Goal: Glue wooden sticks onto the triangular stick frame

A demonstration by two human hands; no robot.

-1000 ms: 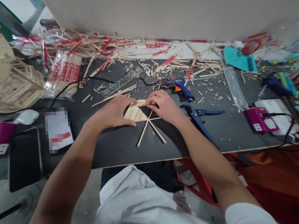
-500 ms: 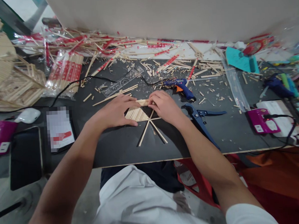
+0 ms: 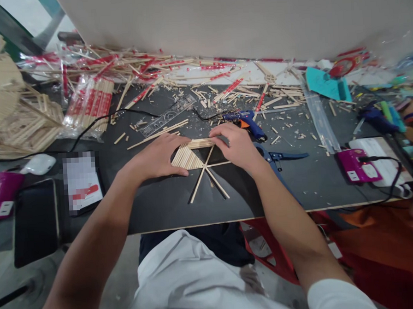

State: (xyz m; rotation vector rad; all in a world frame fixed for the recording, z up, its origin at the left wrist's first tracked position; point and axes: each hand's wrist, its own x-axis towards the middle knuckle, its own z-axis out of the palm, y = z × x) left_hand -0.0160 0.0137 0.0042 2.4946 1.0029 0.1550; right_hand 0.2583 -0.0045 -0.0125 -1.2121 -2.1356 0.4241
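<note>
A flat frame of wooden sticks (image 3: pixel 190 158) lies on the dark table, with bare spokes spreading from its centre to the right and toward me. One wedge on its left is filled with parallel sticks, and more sticks lie side by side along its far edge. My left hand (image 3: pixel 163 156) grips the frame's left side, thumb at the near edge and fingers at the far edge. My right hand (image 3: pixel 232 144) pinches the right end of the far-edge sticks (image 3: pixel 202 143) between thumb and fingers.
Behind the hands are a blue glue gun (image 3: pixel 248 121), a clear ruler (image 3: pixel 169 114) and scattered stick pieces. A blue cutter (image 3: pixel 282 156) lies right of my right hand. Phones, wrapped chopsticks (image 3: pixel 93 103) and a stick structure (image 3: pixel 13 109) are at left; a purple power socket (image 3: pixel 357 165) is at right.
My right hand has shifted slightly right along the far-edge sticks, uncovering more of them and of the right spokes. My left hand keeps its hold. The whole view has shifted slightly.
</note>
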